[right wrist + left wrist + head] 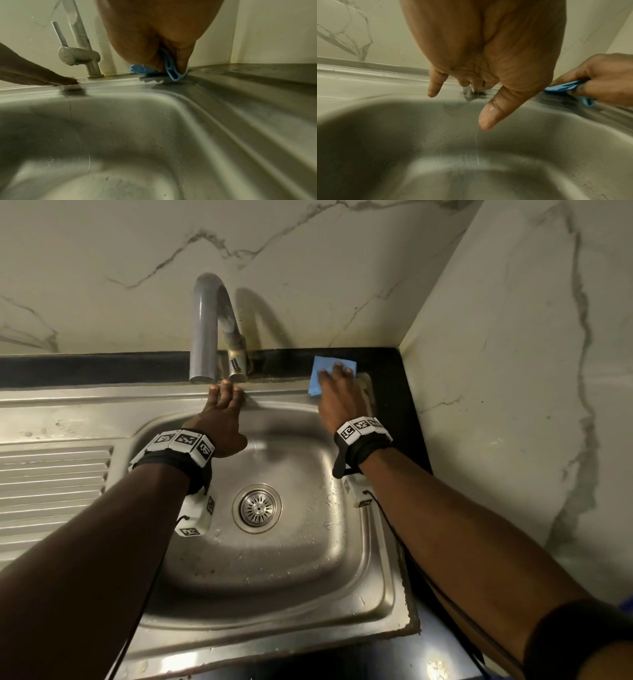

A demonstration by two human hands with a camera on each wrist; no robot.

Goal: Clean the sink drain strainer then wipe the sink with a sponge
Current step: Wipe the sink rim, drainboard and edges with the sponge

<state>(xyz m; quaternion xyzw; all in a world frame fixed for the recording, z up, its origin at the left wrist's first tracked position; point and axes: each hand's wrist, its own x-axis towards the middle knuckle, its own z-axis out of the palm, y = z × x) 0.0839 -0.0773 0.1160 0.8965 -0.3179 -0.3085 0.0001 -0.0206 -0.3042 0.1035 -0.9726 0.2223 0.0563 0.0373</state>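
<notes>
The steel sink holds a round drain strainer seated in the middle of its wet floor. My right hand presses a folded blue sponge cloth onto the sink's back right corner. In the right wrist view the blue sponge cloth is pinched between thumb and fingers. My left hand rests with straight fingers on the back rim, just below the faucet, and holds nothing. Seen from the left wrist, a thin thread of water runs off the thumb into the basin.
A grey curved faucet with a lever stands behind the back rim between my hands. A ribbed drainboard lies to the left. Marble walls close the back and the right side, past a black counter strip.
</notes>
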